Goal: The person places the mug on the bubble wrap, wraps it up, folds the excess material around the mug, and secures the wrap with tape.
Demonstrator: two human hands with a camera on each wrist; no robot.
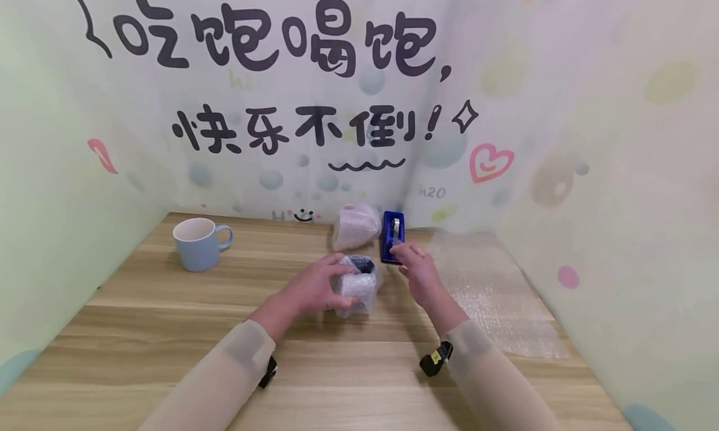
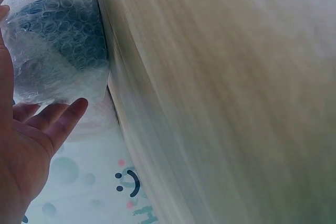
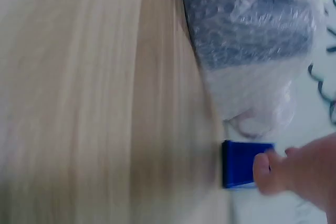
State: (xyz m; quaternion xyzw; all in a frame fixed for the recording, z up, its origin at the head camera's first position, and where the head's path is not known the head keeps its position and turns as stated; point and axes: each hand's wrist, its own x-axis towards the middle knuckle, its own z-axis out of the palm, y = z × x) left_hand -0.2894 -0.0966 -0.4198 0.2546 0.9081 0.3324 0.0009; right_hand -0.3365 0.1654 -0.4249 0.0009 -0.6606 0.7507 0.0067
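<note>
A cup-shaped thing in bubble wrap stands upright on the table, its dark inside partly showing from above. My left hand grips its left side, thumb at the front and fingers behind. Through the wrap, its blue side shows in the left wrist view. My right hand is at the near end of a blue tape dispenser that holds a small roll of tape. The fingertips overlap the dispenser; blur in the right wrist view hides whether they pinch the tape.
Behind the wrapped cup stands another bubble-wrapped thing, whitish pink. A light blue mug is at the left of the wooden table. A flat sheet of bubble wrap lies at the right. Printed cloth walls border the table.
</note>
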